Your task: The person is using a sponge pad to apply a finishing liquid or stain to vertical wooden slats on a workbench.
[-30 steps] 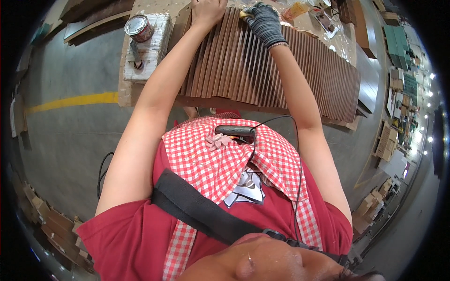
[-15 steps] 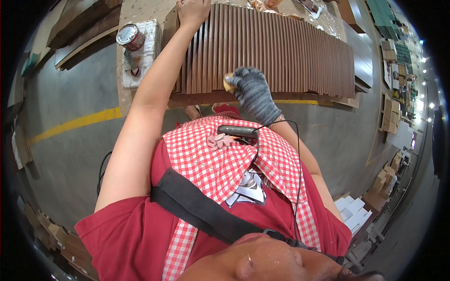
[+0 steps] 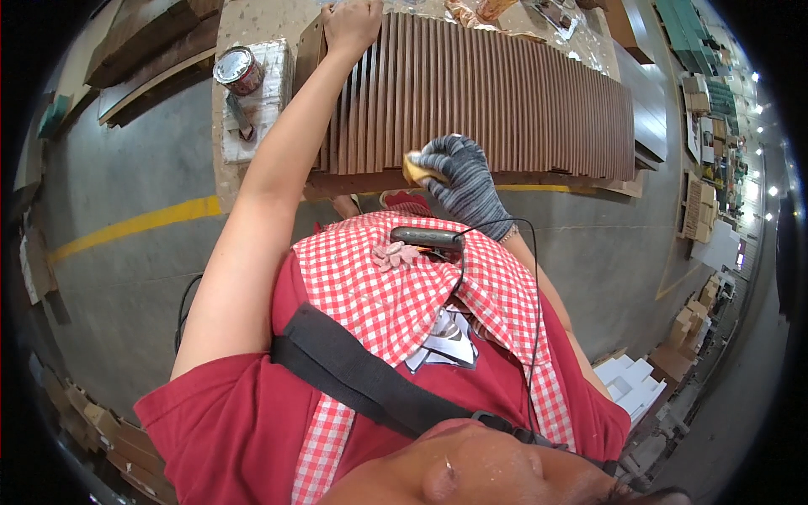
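Fluted wood panel point(image 3: 505, 109): dark brown, ribbed, laid flat on the worktop point(image 3: 261, 21) across the upper centre of the frame. Ribs run from the near edge to the far edge; the panel's long axis runs left to right, bowed by the lens.

Right hand point(image 3: 459, 172), in a grey knit glove, is set at the near edge of the panel, just left of its middle. Grip clenched on a small yellow sanding sponge point(image 3: 414, 168), which is pressed where the ribs end. From this grip the panel lies up-frame and mostly to the right; the ribs lead straight away from the hand.

Left hand point(image 3: 352, 23), bare, is laid at the far edge near the upper-left corner of the panel, fingers curled over it, arm stretched fully across the ribs. It grasps the panel's edge and nothing else.

Right hand is judged nearer for work along the near edge.

Open tin can point(image 3: 239, 69) stands on a white block point(image 3: 269, 93) at upper left, well apart from both hands.
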A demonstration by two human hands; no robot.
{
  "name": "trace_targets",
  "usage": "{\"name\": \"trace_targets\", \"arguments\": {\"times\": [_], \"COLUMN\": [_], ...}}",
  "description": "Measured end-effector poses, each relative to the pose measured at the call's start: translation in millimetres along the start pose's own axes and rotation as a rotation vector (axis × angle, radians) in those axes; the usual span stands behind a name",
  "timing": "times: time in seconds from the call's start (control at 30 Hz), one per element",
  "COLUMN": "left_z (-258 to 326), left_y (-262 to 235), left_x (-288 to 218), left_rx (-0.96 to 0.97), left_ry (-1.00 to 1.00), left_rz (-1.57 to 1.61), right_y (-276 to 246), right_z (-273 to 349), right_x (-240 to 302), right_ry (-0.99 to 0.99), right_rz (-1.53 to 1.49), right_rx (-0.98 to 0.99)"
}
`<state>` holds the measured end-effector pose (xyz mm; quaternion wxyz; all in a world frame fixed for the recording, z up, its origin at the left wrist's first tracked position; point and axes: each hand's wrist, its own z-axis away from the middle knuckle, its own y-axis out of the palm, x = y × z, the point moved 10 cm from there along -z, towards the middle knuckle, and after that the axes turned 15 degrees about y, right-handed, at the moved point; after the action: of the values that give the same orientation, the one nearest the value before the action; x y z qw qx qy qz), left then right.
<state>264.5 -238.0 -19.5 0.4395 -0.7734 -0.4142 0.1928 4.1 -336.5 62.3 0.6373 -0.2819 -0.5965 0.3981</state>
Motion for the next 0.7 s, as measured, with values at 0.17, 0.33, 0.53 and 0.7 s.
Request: {"name": "trace_targets", "arguments": {"times": [0.17,0.33,0.53,0.7], "left_z": [-2.1,8.1,-2.5,9.0], "left_y": [-8.9,-23.4,-45.0,-26.2], "left_x": [2.9,14.2,2.1,31.0], "left_rx": [-0.063,-0.134,-0.044,-0.015], "left_ry": [-0.044,-0.118,-0.050,-0.305], "left_rz": [-0.013,0.039,-0.014,0.280], "right_y": [23.2,31.8,8.0,-11.3], "right_z": [-15.6,-53.4,-122.7,-199.8], "right_x": [-4.6,-7.6,-12.2,-16.5], "right_ry": [0.030,0.069,-0.050,-0.016], "right_rz": [0.088,0.257,0.367,0.405], "right_rx": [-0.054,-0.023,-0.199,-0.249]}}
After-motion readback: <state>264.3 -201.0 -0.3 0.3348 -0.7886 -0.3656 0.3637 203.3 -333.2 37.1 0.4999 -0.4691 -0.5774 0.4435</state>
